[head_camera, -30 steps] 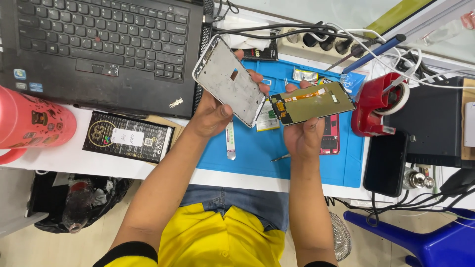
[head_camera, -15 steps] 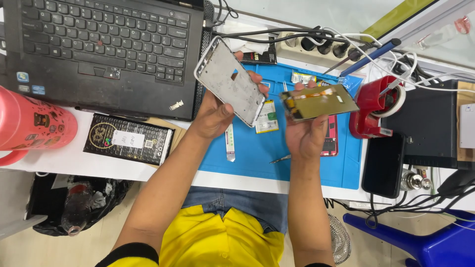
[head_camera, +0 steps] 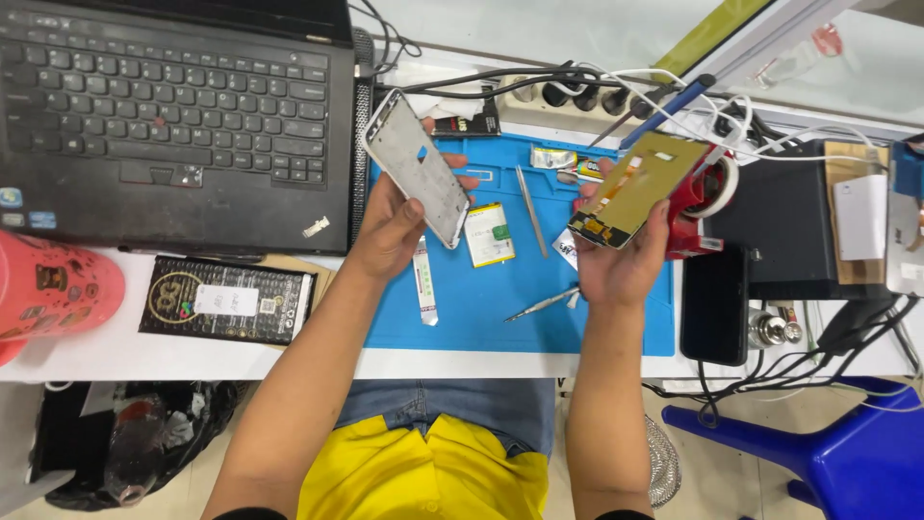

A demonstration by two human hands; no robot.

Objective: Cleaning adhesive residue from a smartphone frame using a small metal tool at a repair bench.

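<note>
A: What does the bench look like?

B: A white tabletop (head_camera: 115,351) runs across the middle of the frame, with a blue rubber work mat (head_camera: 500,332) at its centre. A black laptop with an open keyboard (head_camera: 173,106) fills the upper left. Below it lies a flat black printed box (head_camera: 226,300), and a pink round container (head_camera: 48,289) sits at the left edge.

A: And the hands?

B: The left hand (head_camera: 390,231) is closed around the lower end of a silver-grey phone frame (head_camera: 416,169), held tilted above the mat's upper left. The right hand (head_camera: 621,265) grips the bottom of a gold-backed phone screen panel (head_camera: 635,188), raised over the mat's right edge, well apart from the frame.

A: What lies on the mat?

B: A small white battery with a yellow edge (head_camera: 489,234), metal tweezers (head_camera: 529,197) and a thin white strip (head_camera: 423,281).

A: The surroundings?

B: A red tape dispenser (head_camera: 707,193) and a black phone lying flat (head_camera: 714,303) are at the right, tangled cables along the top, and a blue plastic chair (head_camera: 828,453) at the lower right on the floor.
</note>
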